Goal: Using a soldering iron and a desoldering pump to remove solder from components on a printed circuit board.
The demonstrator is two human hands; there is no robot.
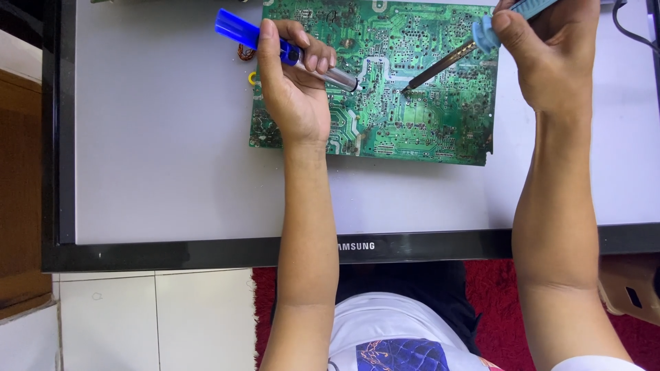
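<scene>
A green circuit board [426, 117] lies solder side up on a flat screen panel [165, 137]. My left hand [294, 82] grips a blue and silver desoldering pump [289, 52], its tip resting on the board near the middle. My right hand [550, 55] holds a soldering iron [474, 45] with a light blue handle. The iron's dark tip touches the board just right of the pump's tip.
The panel's black frame [206, 253] runs along the near edge. A small orange coil and a yellow ring [251, 77] lie left of the board. A black cable [629, 31] curls at the top right. Below are white floor tiles [158, 319] and a red rug [495, 309].
</scene>
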